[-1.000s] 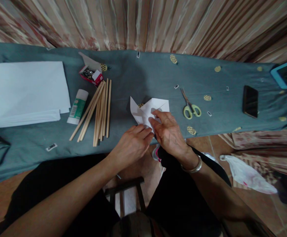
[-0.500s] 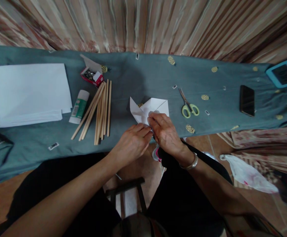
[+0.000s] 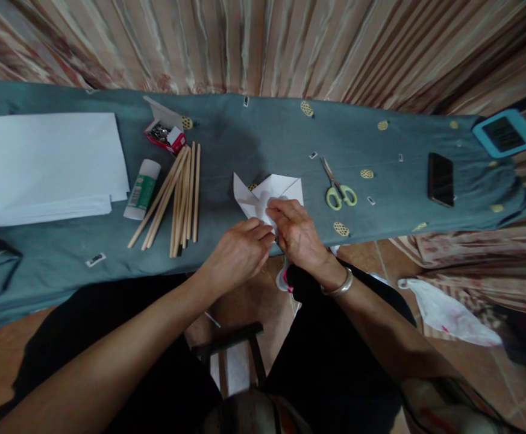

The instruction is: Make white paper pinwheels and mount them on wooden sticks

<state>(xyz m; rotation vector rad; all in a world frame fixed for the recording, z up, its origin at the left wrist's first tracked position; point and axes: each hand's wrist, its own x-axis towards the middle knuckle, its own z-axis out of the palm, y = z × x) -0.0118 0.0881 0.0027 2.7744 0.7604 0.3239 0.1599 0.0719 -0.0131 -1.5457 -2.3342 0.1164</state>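
Observation:
A white paper pinwheel [image 3: 276, 185], with a pointed flap standing up at its left, lies near the front edge of the cloth-covered table. My left hand [image 3: 244, 247] is closed on its near edge, fingertips pinching the paper. From the right, my right hand [image 3: 296, 232] also grips it, with the fingers pressed together over its middle and near part. The two hands almost touch, and they hide the near side of the paper. Green-handled scissors [image 3: 340, 194] lie to the right of the pinwheel. Several wooden sticks [image 3: 184, 199] lie to its left.
A glue stick [image 3: 142, 189] lies beside the sticks, below an open red box [image 3: 165, 135] of small metal pieces. Far left is a stack of white paper [image 3: 48, 166]. A phone [image 3: 441, 179] and a blue-framed device [image 3: 505, 135] lie at the right. A stool [image 3: 231, 340] stands below.
The whole view has shifted slightly, so the table things appear a little further left and up. Both hands stay on the paper, the right fingers bent a little differently.

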